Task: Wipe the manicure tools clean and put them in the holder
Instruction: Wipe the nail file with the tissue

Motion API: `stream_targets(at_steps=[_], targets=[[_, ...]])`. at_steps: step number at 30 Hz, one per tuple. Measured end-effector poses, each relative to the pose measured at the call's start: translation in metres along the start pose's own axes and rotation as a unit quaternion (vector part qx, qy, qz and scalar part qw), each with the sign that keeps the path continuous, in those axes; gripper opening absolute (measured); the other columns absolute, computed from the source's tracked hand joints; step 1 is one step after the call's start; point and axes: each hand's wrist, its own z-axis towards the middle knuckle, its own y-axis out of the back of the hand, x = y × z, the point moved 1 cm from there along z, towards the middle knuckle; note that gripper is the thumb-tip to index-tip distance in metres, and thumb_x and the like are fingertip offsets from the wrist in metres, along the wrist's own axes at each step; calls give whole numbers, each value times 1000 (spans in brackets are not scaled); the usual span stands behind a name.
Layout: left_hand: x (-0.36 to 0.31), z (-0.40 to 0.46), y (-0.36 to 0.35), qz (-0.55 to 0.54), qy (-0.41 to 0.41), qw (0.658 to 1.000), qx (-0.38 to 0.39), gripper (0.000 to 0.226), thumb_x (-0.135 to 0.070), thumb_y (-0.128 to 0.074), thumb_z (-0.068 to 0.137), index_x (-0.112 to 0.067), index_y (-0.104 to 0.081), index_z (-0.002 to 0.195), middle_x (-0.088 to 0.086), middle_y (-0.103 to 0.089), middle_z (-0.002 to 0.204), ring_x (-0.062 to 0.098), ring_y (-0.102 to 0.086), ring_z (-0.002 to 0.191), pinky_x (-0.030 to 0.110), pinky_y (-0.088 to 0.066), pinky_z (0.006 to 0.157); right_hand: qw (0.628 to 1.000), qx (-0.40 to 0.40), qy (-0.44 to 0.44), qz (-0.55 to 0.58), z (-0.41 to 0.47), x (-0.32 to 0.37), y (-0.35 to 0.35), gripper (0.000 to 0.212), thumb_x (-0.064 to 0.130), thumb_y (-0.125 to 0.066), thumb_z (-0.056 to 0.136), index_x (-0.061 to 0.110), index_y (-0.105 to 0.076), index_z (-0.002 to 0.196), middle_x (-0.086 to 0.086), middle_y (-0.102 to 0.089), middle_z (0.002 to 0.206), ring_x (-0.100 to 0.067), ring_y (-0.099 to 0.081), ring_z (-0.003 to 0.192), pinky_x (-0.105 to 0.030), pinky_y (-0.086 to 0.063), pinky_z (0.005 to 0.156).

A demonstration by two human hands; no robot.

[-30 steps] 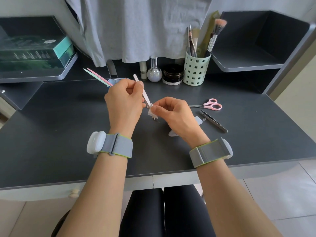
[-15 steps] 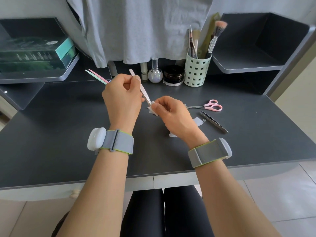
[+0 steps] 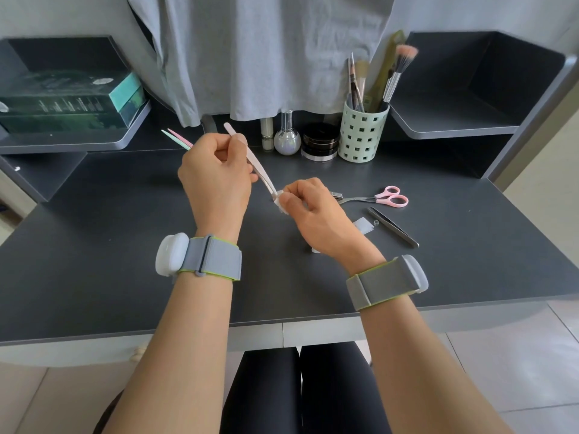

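My left hand (image 3: 216,180) grips a slim pale pink tool (image 3: 255,162) by its upper end, slanting down to the right. My right hand (image 3: 308,208) pinches a small white wipe (image 3: 279,202) around the tool's lower tip. Pink-handled scissors (image 3: 383,197) and dark metal tweezers (image 3: 393,227) lie on the dark desk (image 3: 94,245) to the right. Two thin sticks, one green and one pink (image 3: 177,138), poke out behind my left hand. A pale green perforated holder (image 3: 362,134) with brushes and tools stands at the back.
A torn white wrapper (image 3: 363,225) lies near the tweezers. A slim tube (image 3: 267,133), a round glass bottle (image 3: 286,137) and a black jar (image 3: 319,142) stand left of the holder. A green box (image 3: 72,100) sits on the left shelf. Grey cloth (image 3: 257,48) hangs behind.
My left hand has lifted the tool a little and drawn it up to the left, so the wipe in my right hand now sits at its lower tip.
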Motion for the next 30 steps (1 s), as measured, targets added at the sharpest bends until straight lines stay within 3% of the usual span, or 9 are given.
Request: stream_targets(at_steps=[4, 9, 13, 16, 19, 25, 30], targets=[[3, 6, 6, -44, 20, 999, -23, 20, -21, -60, 96, -4, -68, 89, 0, -66, 66, 9, -66, 56, 28, -60, 59, 1000, -14, -21, -5, -2, -4, 6, 20, 29, -45, 104, 27, -54, 86, 10, -49, 102, -16, -47, 112, -28, -35, 90], [3, 5, 5, -62, 24, 997, -27, 19, -22, -59, 97, -6, -66, 90, 4, -69, 72, 11, -69, 60, 29, -60, 61, 994, -85, -53, 49, -1, -3, 4, 19, 33, -51, 101, 18, -60, 92, 10, -55, 80, -10, -49, 74, -30, -39, 73], [7, 2, 3, -82, 39, 996, -25, 23, -22, -59, 96, -1, -66, 90, 5, -69, 69, 16, -71, 62, 32, -61, 63, 973, -146, -100, 147, -2, -3, 4, 15, 33, -59, 94, 22, -63, 84, 10, -60, 69, -14, -55, 68, -42, -52, 73], [8, -3, 0, -111, 60, 992, -23, 23, -21, -60, 96, 2, -65, 92, 7, -68, 69, 18, -71, 64, 31, -60, 63, 959, -136, -132, 211, -6, -2, 1, 17, 26, -62, 95, 14, -65, 84, 5, -58, 65, -10, -50, 56, -30, -46, 56], [8, -9, -4, -128, 76, 989, -17, 25, -22, -61, 96, 3, -66, 95, 8, -68, 70, 20, -73, 67, 31, -60, 62, 946, -123, -150, 260, -9, 0, -5, 16, 22, -63, 96, 11, -64, 84, 3, -56, 66, -8, -46, 51, -21, -42, 49], [8, -18, -6, -156, 107, 982, -16, 25, -20, -61, 97, 5, -66, 96, 2, -66, 65, 20, -72, 66, 31, -60, 63, 897, -109, -168, 395, -7, 7, -16, 19, 15, -64, 95, 14, -60, 77, 1, -57, 69, -8, -49, 58, -22, -43, 56], [8, -27, -7, -181, 139, 973, -21, 19, -17, -62, 97, 0, -66, 92, 3, -67, 65, 18, -71, 64, 29, -59, 62, 827, -109, -170, 524, -7, 14, -26, 15, 8, -61, 97, 11, -62, 82, 3, -59, 66, -6, -51, 57, -21, -43, 57]])
